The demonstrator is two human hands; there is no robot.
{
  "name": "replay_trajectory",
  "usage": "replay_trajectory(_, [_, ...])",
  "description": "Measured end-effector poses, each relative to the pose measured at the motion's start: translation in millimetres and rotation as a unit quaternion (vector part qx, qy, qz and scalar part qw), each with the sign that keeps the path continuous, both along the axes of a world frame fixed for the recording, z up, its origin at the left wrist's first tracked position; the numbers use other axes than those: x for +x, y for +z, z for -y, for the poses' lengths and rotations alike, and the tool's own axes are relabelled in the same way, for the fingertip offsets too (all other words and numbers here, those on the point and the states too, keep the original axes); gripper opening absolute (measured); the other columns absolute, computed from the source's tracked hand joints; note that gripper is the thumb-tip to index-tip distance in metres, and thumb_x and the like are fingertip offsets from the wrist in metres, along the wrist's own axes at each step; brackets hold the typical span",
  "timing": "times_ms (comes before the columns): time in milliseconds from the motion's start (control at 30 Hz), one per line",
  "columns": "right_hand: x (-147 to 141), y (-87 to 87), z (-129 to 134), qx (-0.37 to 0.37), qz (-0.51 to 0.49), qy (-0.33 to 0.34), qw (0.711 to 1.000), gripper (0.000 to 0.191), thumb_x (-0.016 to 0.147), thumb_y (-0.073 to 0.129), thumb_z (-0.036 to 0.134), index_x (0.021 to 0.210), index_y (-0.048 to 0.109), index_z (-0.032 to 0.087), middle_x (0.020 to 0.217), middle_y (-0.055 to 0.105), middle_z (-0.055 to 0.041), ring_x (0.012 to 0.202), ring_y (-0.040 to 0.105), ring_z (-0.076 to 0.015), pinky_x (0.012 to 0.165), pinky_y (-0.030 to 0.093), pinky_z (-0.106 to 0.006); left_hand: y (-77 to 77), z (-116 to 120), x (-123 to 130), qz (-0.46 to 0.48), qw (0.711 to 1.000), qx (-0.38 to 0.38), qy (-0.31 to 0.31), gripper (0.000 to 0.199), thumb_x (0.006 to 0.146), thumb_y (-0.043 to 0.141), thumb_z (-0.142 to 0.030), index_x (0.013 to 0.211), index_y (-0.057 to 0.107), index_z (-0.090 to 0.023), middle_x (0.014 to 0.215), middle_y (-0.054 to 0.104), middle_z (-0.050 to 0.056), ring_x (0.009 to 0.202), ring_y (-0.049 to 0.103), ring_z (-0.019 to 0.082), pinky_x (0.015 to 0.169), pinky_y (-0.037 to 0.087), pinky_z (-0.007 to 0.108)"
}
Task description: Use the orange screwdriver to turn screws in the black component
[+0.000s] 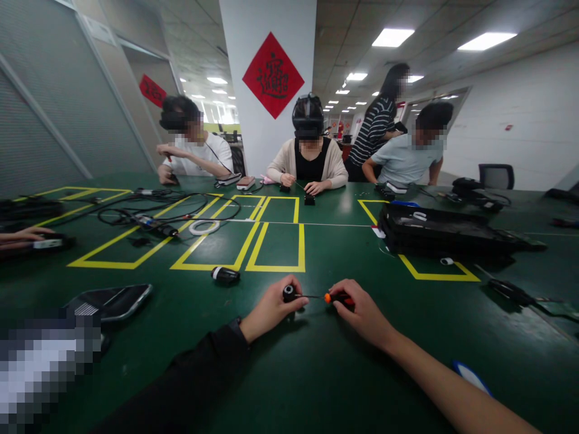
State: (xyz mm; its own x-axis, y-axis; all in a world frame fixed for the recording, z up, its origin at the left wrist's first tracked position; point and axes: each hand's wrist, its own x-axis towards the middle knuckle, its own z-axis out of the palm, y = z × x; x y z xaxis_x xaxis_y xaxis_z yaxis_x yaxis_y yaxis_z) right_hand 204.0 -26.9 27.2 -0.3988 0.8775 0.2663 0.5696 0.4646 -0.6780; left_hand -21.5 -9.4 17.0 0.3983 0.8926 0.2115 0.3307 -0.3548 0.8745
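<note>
Between the fingers of my left hand (274, 308) is a small black cylindrical part (289, 293) with a pale ring on its end. My right hand (359, 307) is closed around the handle of a screwdriver (335, 298), black with an orange collar. Its thin metal shaft points left and reaches the black part at my left fingertips; whether the tip sits inside the part I cannot tell. Both hands are just above the green table (312, 374). Beyond my left hand lies another black part with a white band (225, 275).
Yellow tape rectangles (277, 268) mark the table. Black cables (158, 223) and a white ring (204, 227) lie at left, black trays (434, 232) at right. A phone-like device (113, 301) is near left. Several people sit or stand across the table; another person's hand (22, 235) is at far left.
</note>
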Motion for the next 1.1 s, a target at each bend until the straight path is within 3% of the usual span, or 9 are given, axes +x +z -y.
replay_trajectory(233, [0.9,-4.0,-1.3,-0.022,-0.006,-0.014,1.000,0.021,0.084,0.048,0.024,0.104,0.051,0.020,0.102,0.053,-0.0055,0.094,0.051,-0.0172,0.084,0.042,-0.033,0.4,0.3,0.2,-0.007,1.000,-0.002,0.003,0.023,0.075,0.058,-0.037,0.080,0.050,-0.016,0.072,0.057,-0.001,0.064,0.052,0.011,0.062,0.040,0.023])
replay_trajectory(433, [-0.2,0.3,-1.9,0.004,0.013,0.005,1.000,0.019,0.088,0.039,0.020,0.087,0.058,0.019,0.095,0.055,-0.0048,0.095,0.049,-0.0172,0.086,0.040,-0.033,1.1,-0.1,-0.1,-0.007,1.000,0.000,0.006,0.022,0.075,0.058,-0.036,0.080,0.050,-0.016,0.073,0.056,-0.001,0.064,0.052,0.011,0.062,0.040,0.023])
replay_trajectory(567, [-1.0,0.1,-1.3,0.008,0.011,0.004,1.000,0.011,0.083,0.046,0.017,0.089,0.055,0.019,0.096,0.054,-0.0045,0.093,0.049,-0.0171,0.083,0.041,-0.032,1.6,0.0,-0.7,-0.007,1.000,-0.003,0.005,0.023,0.075,0.058,-0.037,0.080,0.050,-0.016,0.074,0.057,0.000,0.065,0.052,0.011,0.062,0.040,0.023])
replay_trajectory(800, [-1.6,-2.8,0.1,0.006,0.009,-0.006,1.000,0.018,0.078,0.054,0.019,0.096,0.053,0.020,0.098,0.053,-0.0051,0.091,0.050,-0.0175,0.081,0.042,-0.032,0.4,-0.5,-0.7,0.000,1.000,-0.004,0.003,0.023,0.075,0.058,-0.036,0.080,0.050,-0.016,0.072,0.057,-0.001,0.065,0.053,0.011,0.063,0.040,0.023])
replay_trajectory(1100, [0.1,-3.1,-4.1,0.017,0.013,0.018,1.000,0.021,0.088,0.040,0.022,0.084,0.060,0.019,0.094,0.057,-0.0051,0.094,0.050,-0.0177,0.085,0.039,-0.034,-0.7,-0.7,-1.4,-0.005,1.000,-0.003,0.009,0.022,0.074,0.059,-0.035,0.079,0.050,-0.016,0.072,0.057,-0.001,0.065,0.054,0.011,0.062,0.040,0.023])
